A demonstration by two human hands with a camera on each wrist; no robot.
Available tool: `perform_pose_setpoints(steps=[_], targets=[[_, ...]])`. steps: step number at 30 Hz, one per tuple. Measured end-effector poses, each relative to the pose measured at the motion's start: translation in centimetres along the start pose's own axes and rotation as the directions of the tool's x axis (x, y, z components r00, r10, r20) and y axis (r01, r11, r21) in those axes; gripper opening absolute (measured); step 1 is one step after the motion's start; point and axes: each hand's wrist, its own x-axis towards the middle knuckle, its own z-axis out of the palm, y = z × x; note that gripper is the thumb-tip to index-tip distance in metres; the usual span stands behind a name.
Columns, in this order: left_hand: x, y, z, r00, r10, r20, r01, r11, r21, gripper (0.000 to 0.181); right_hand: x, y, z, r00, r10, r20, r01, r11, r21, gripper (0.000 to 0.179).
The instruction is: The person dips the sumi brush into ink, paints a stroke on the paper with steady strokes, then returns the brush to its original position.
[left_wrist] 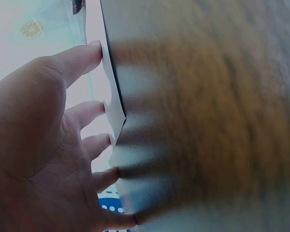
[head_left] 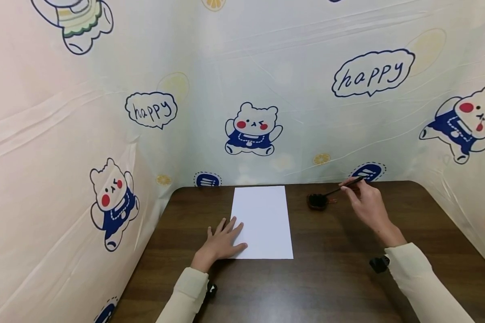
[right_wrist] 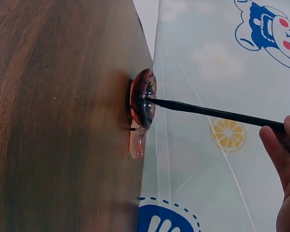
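A white sheet of paper (head_left: 264,220) lies on the brown wooden table. My left hand (head_left: 220,243) rests with fingers spread on the paper's lower left side; in the left wrist view, its fingertips (left_wrist: 94,50) press down along the sheet's edge. To the right, my right hand (head_left: 368,205) pinches a thin black brush (right_wrist: 217,114) between thumb and fingers. The brush slants down to the left, its dark tip inside a small translucent reddish dish (right_wrist: 136,104) with a short handle. Dark liquid, like ink, fills the dish.
The wooden table (head_left: 266,291) has rounded back corners and meets a pale curtain (head_left: 299,134) printed with bears and words at the back and sides. A dark wrist camera (head_left: 379,264) sits at the right sleeve.
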Motion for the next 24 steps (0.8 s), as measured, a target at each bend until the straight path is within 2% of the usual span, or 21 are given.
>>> perform_pose_setpoints(steps=[4, 12, 17, 24], targets=[[-0.03, 0.02, 0.07, 1.0, 0.0, 0.013, 0.0, 1.0, -0.007, 0.079, 0.15, 0.18, 0.18, 1.0, 0.014, -0.009, -0.014, 0.999, 0.032, 0.012], [0.09, -0.02, 0.05, 1.0, 0.0, 0.0, 0.0, 1.0, -0.002, 0.079, 0.17, 0.5, 0.54, 0.999, 0.005, -0.038, -0.002, 0.998, 0.065, 0.016], [0.07, 0.0, 0.01, 1.0, 0.0, 0.009, 0.0, 1.0, -0.003, 0.079, -0.15, 0.7, 0.7, 0.999, 0.032, -0.04, -0.03, 0.998, 0.046, 0.017], [0.06, -0.02, -0.02, 1.0, 0.004, 0.001, -0.004, 1.0, -0.011, 0.079, -0.41, 0.93, 0.86, 0.998, 0.065, -0.004, -0.065, 0.998, 0.015, 0.015]])
